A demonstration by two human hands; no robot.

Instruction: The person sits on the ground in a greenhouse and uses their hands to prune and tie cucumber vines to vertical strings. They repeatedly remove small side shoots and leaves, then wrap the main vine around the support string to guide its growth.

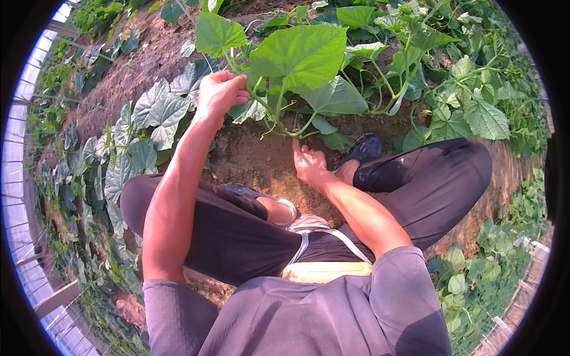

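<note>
The left hand [221, 92] is gripping the vine stem [261, 104], fingers closed. The right hand [309, 161] is pressing open-fingered on the soil [249, 157] at the vine's base. Judging by this, the vine is being positioned; next calls for gentle handling.

Rows of leafy vines [89, 172] run along the brown soil [255, 157] (dry and crumbly). A dark shoe [363, 148] rests on it, and a pale greenhouse wall [18, 178] stands at the left.

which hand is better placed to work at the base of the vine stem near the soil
Right, probably. The right hand is already down at the soil, fingertips by the vine stem base. The left hand is higher, closed around the upper stem.
</note>
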